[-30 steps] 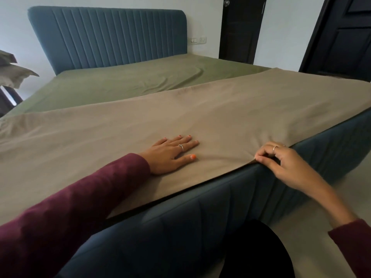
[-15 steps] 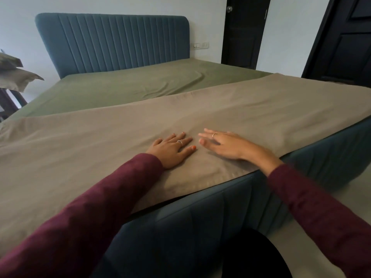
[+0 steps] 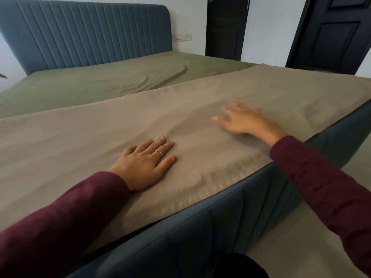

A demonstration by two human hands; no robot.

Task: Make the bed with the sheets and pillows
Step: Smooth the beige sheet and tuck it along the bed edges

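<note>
Two hands, left hand (image 3: pixel 143 164) and blurred right hand (image 3: pixel 244 122), fingers straight, flat on taupe sheet (image 3: pixel 80 141); green sheet (image 3: pixel 100 85), headboard (image 3: pixel 90 35) beyond.

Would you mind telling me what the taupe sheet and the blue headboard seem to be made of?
Taupe sheet: looks like thin woven cloth, probably cotton or a blend, matte; it shows soft wrinkles and a stitched hem along the near edge. Blue headboard: seems padded and upholstered in matte fabric, with vertical stitched channels; the fibre cannot be told.
</note>
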